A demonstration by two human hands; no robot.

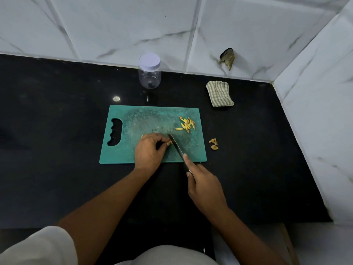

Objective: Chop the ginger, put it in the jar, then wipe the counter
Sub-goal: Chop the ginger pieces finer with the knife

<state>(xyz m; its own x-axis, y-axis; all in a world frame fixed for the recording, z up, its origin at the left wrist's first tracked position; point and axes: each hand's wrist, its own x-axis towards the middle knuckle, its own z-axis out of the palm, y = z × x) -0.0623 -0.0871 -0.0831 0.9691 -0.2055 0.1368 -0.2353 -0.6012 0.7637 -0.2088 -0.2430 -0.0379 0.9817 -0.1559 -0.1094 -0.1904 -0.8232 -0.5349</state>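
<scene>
On the green cutting board [145, 119], near its front edge, left hand [149, 150] has a closed grip: fingers curled down, tips pinching the ginger piece [170, 143] against the board. Only a small yellow end shows past the fingertips; the rest is hidden under the hand. Right hand [204, 188] grip is closed round the knife [176, 148] handle, which is mostly buried in the palm, with the index finger laid straight along the blade's spine. Blade runs diagonally from the board's front edge toward its middle, tip right beside the left fingertips and at the ginger piece; can't tell if the edge is touching it. Ginger slivers [186, 124] sit in a loose pile by the board's back-right corner, apart from both hands. Peel scraps [214, 144] lie on the black table [57, 111] just off the board's right edge. Jar [149, 73] stands upright behind the board's back edge, clear body, white lid on, close to the tiled wall [114, 25]. Striped cloth [219, 93] lies folded behind the board's back-right corner, not touching it. Broken hole [227, 58] in the tile above the cloth. Left wrist crosses the board's front edge, palm down, bare forearm running in diagonally from the near left, light sleeve [38, 245] at the upper arm. Right hand hangs over the table just in front of the board, forearm in from the near right.
</scene>
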